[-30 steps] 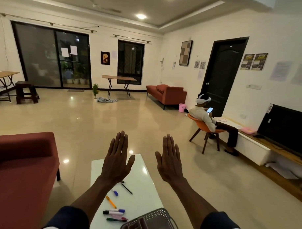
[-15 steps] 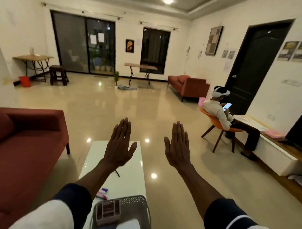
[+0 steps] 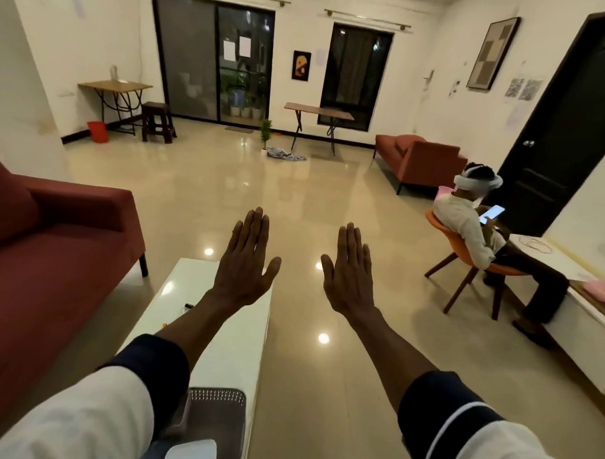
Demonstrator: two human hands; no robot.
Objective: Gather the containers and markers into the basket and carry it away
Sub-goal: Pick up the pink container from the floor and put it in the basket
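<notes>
I hold both hands out flat in the air, palms down, fingers straight and together. The left hand (image 3: 245, 261) hovers above the far end of the white surface (image 3: 221, 343); the right hand (image 3: 349, 268) hangs over bare floor (image 3: 295, 201) beside it. Each grip is spread wide and carries nothing.

The basket (image 3: 219, 403) sits at the near end of the surface, just under my left sleeve (image 3: 92, 411), with a pale container (image 3: 192, 452) showing at the bottom edge of view. Its perforated rim runs across the surface's width; I cannot tell its long axis, since most of it is hidden. The surface itself runs long away from me.

Of the markers I see only two small bits beside my left forearm: a dark tip (image 3: 188, 306) and an orange one (image 3: 165, 325). Which way they point I cannot tell, as the arm covers the rest.

My worry is the blind reach. With markers hidden under the arm, lowering the left hand could knock one off the glossy surface towards the red sofa (image 3: 46, 254). The basket also sits close to the surface's right edge, so a careless sleeve might tip it off.
</notes>
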